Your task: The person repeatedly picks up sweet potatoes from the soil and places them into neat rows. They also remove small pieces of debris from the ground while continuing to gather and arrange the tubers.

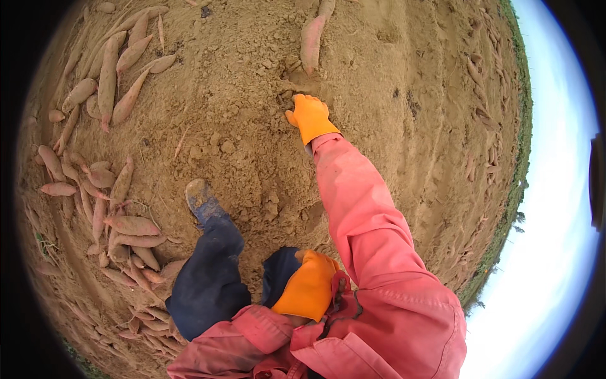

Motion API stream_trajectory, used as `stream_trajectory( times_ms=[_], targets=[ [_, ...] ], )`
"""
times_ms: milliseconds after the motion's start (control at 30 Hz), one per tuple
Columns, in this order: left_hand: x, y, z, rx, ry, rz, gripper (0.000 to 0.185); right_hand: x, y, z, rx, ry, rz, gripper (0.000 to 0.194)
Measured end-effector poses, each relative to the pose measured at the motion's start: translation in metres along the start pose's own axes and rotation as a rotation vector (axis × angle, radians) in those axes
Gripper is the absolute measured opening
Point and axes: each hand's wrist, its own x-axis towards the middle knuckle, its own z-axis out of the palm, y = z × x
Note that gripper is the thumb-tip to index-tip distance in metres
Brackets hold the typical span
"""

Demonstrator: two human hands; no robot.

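Observation:
My right hand (310, 116), in an orange glove, reaches out at the end of a red sleeve and touches the loose soil; its fingertips face away and whether they hold anything is hidden. Just beyond it a large sweet potato (312, 42) lies on the ground, its pointed end towards the hand. My left hand (310, 284), also in an orange glove, rests bent near my knee, close to my body, with its fingers partly hidden.
Piles of sweet potatoes (134, 225) lie along the left, with more at the upper left (109, 76). Further rows (492, 156) run down the right side. My muddy boot (203, 199) stands on cloddy soil (251, 156) between the left piles and my right arm.

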Motion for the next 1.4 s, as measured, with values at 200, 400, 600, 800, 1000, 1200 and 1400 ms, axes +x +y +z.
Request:
stream_trajectory(
  times_ms=[200, 400, 600, 800, 1000, 1200, 1400],
  targets=[
    [0.006, 0.005, 0.005, 0.154, -0.072, 0.032, 0.028, -0.015, 0.027, 0.02, -0.04, -0.289, 0.024, 0.039],
    [0.014, 0.0, -0.008, -0.129, 0.063, 0.019, 0.019, -0.093, 0.059, 0.02, 0.229, -0.139, -0.126, 0.026],
    [0.015, -0.002, -0.014, -0.162, -0.075, 0.018, 0.023, -0.217, 0.061, 0.031, 0.4, 0.229, -0.528, 0.03],
    [0.012, 0.001, -0.022, -0.081, -0.031, 0.037, 0.023, -0.188, 0.054, 0.011, 0.342, 0.078, -0.275, 0.05],
    [0.008, 0.008, -0.017, 0.154, 0.025, 0.024, 0.022, -0.095, 0.024, -0.001, -0.073, -0.497, -0.158, 0.073],
    [0.014, 0.011, -0.014, -0.037, -0.144, 0.017, 0.022, -0.104, 0.022, 0.013, -0.099, -0.551, -0.087, 0.07],
    [0.001, -0.001, -0.02, -0.126, 0.157, 0.064, 0.023, -0.199, 0.058, 0.066, 0.442, -0.638, 0.244, 0.102]
  ],
)
